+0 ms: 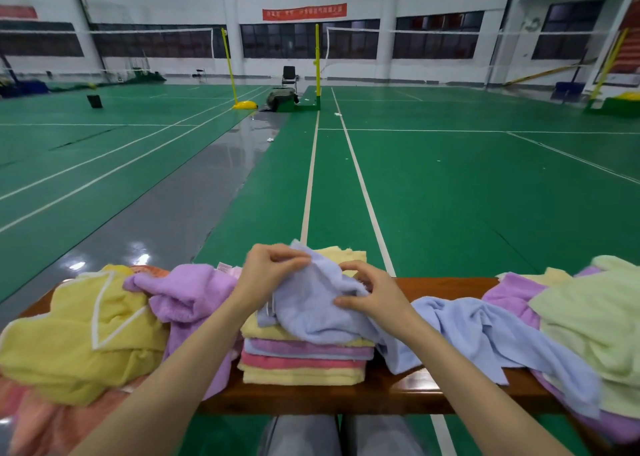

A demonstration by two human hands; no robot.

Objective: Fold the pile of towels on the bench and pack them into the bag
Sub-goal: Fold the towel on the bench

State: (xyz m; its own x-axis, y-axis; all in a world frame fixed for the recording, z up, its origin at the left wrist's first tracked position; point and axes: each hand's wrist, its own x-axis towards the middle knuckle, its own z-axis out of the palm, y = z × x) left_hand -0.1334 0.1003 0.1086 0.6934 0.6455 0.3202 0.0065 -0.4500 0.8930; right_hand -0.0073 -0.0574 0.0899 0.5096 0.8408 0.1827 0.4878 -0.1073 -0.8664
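Far left, on the court floor: a black bin (94,101) is seen, well apart from the bench (440,286). Its contents cannot be told.

Bench, left end: a yellow towel (79,334) with white trim is heaped unfolded. A pink towel (31,417) is lodged under it and hung over the near edge. Just beside it, a purple towel (183,299) is crumpled against the left forearm.

Centre: a stack (304,362) of folded towels is set on the bench. The layers run yellow on top, then purple, a thin blue one, pink, and yellow at the bottom. A blue towel (311,313) is held bunched over the stack's top. Its upper left edge is pinched by the left hand (266,275) between thumb and curled fingers. Its right side is gripped by the right hand (375,296), with the fingers curled into the cloth and the thumb pressed on it.

Right of the stack: blue cloth is trailed along the bench and over the near edge. Whether it is the same towel or another cannot be told.

Right end: a second purple towel (509,292) is spread loose and partly covered by a pale green towel (588,317), which is unfolded and cut off at the view's edge.
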